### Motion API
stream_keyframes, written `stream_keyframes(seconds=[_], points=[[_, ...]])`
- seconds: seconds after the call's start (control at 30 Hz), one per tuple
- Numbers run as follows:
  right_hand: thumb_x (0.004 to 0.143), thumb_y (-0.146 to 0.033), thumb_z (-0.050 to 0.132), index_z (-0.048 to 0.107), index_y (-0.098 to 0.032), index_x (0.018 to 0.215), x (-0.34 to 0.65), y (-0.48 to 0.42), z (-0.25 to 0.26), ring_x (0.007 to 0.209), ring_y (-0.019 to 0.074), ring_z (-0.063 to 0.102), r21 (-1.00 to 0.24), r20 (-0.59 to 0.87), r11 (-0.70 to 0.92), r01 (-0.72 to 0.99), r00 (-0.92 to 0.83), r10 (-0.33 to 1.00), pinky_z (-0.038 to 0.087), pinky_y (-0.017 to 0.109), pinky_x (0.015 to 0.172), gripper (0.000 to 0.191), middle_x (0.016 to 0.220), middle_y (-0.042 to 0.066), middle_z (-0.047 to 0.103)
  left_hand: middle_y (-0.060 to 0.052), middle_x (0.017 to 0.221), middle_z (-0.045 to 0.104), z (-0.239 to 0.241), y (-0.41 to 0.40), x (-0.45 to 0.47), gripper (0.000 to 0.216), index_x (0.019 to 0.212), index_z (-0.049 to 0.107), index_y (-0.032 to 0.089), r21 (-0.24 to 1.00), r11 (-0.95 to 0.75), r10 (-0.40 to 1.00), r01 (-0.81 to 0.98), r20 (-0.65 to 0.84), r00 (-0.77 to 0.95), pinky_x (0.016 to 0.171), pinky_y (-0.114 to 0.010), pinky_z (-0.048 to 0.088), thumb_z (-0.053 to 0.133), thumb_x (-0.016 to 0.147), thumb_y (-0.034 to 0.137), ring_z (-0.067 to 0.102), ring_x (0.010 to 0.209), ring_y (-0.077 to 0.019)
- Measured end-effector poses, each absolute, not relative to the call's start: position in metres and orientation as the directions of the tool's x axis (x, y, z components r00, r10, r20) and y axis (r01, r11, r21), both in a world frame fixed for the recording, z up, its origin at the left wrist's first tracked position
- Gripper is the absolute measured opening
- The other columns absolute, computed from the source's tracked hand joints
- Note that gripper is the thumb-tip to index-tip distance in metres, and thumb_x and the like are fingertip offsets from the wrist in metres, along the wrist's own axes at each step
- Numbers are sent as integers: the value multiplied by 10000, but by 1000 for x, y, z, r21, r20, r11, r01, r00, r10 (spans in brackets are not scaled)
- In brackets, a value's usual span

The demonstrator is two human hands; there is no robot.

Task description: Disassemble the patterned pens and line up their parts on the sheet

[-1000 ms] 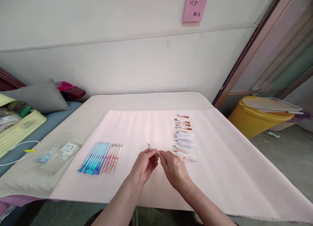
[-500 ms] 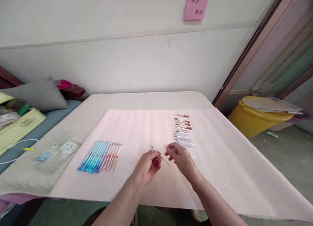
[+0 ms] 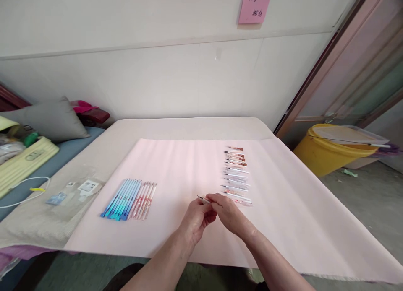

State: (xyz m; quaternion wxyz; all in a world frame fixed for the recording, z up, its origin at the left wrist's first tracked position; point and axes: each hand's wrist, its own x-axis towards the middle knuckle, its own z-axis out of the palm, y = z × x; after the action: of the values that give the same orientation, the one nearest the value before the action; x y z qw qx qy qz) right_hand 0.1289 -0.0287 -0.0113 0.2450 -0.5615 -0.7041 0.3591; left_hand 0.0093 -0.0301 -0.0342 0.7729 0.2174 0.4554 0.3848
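My left hand (image 3: 197, 219) is closed around a thin pale pen refill (image 3: 204, 200), whose dark tip sticks out to the upper left. Against it, my right hand (image 3: 229, 212) has its fingers pinched together at the refill's other end; whatever they hold is hidden. Beside my right hand lies a column of slim pen pieces (image 3: 236, 181), several with dark tips, some brown at one end and others white or clear. On the left, a row of blue pens (image 3: 121, 201) lies side by side with pink-and-white pens (image 3: 143, 201).
Pale pink paper (image 3: 176, 161) covers much of the table. A clear plastic bag (image 3: 75, 194) with labels lies at the left. Beyond it are a grey cushion (image 3: 56, 119) and a white cable (image 3: 23, 182). A yellow bin (image 3: 317, 152) stands to the right.
My hands have come together, the left moving right and slightly up with the refill. The refill's rear end, visible before, is now covered by my right fingers.
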Motion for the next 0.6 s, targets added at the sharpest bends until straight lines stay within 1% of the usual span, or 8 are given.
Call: stream_keyframes(seconds=[0.1,0.2,0.3,0.37,0.47,0.6], points=[[718,-87,344,522,-186,746,132,-31,-10,744,136,520,-731,-112,112,673,-281,953,348,226,641,205,800,23,592,-25,700,575,-32,-29,9,121,727,591,108,674,583,813,-453,-479,332,648,-218,446,628,614,84,545,650,-93],[708,-67,363,542,-179,824,131,-32,-14,793,141,538,-669,-121,137,730,-289,950,358,224,679,241,865,39,593,-17,663,559,-28,-28,8,90,649,562,106,649,571,821,-503,-453,347,624,-205,447,594,602,36,530,623,-84],[762,-62,351,564,-166,905,128,-33,-17,805,142,561,-568,-130,175,804,-298,946,371,223,692,277,900,63,593,-21,654,566,-27,-28,7,111,677,551,116,614,591,805,-523,-494,330,612,-220,459,588,613,33,541,598,-94],[785,-69,366,572,-159,972,129,-34,-16,815,152,573,-476,-171,194,858,-307,936,381,231,688,293,939,84,594,-38,681,589,-29,-29,8,142,723,549,122,598,606,791,-525,-523,317,641,-248,476,588,621,31,571,623,-118],[777,-65,414,572,-164,1048,132,-36,-12,855,176,585,-350,-253,226,909,-324,911,394,246,686,329,985,100,595,-50,705,607,-37,-33,12,188,765,534,130,583,631,768,-511,-560,310,662,-271,486,592,622,22,596,643,-138],[763,-48,448,607,-175,994,140,-41,-11,866,191,600,-251,-340,229,941,-307,889,405,254,674,308,966,101,612,-37,662,591,-49,-40,26,219,762,517,126,550,677,729,-490,-591,344,605,-239,472,582,605,-13,577,576,-115]])
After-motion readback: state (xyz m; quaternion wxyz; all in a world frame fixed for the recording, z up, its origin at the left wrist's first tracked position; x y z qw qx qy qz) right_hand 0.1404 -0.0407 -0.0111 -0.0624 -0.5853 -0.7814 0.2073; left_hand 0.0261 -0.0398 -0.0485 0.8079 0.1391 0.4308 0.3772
